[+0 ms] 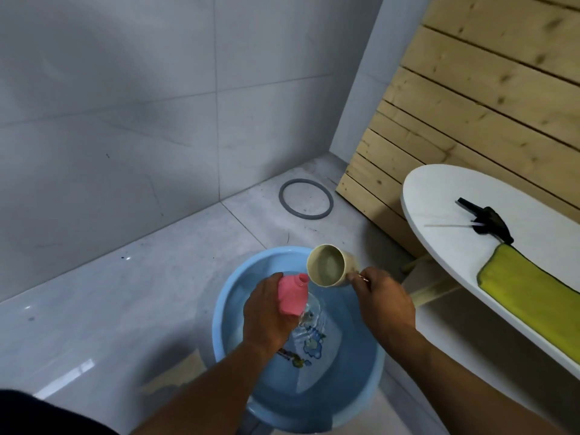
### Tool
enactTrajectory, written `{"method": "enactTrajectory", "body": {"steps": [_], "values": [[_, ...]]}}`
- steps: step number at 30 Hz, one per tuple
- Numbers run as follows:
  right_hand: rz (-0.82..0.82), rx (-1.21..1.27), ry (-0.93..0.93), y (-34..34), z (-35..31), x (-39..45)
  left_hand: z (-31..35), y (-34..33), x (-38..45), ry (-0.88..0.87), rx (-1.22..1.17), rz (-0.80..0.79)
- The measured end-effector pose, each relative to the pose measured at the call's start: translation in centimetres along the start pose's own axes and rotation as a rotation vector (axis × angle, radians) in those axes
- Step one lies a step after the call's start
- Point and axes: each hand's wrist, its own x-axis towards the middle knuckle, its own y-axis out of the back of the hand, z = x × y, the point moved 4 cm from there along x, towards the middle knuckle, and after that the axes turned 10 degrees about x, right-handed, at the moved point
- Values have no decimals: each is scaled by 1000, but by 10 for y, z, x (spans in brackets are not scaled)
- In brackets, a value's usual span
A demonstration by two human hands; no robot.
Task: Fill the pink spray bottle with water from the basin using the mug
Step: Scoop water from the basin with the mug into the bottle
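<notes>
**Mug tipped at the bottle's mouth, over the basin**

The left hand point(266, 312) has its fingers curled tight round the pink bottle point(292, 295), which leans with its open neck up and to the right. The right hand point(381, 298) pinches the handle of the beige mug point(328, 265), fingers pressed together; the mug lies tilted on its side, rim just beside the bottle's neck, a little water inside. Both hang above the blue basin point(354, 400), where water ripples over a cartoon print on the bottom; any writing there is too blurred to read. To the right stands a white table point(439, 196) with a black spray head point(489, 219) and a yellow cloth point(530, 296), the two nearly touching. Behind, a grey ring point(284, 200) lies on the tiled floor near a wooden slat panel point(470, 98).
</notes>
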Motion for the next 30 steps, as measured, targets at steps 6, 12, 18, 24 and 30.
{"method": "enactTrajectory", "body": {"steps": [6, 12, 18, 24, 30], "values": [[28, -88, 45, 10, -4, -3, 2, -2, -1, -26, 7, -5], [42, -118, 77, 15, -9, -6, 5, -2, -2, -48, -14, 17], [60, -151, 108, 19, -12, -8, 7, -4, -4, -64, -3, 14], [74, -188, 133, 22, -17, -9, 9, -4, -3, -60, -2, 10], [104, -222, 180, 26, -21, -9, 8, -3, -4, -76, -4, 16]]}}
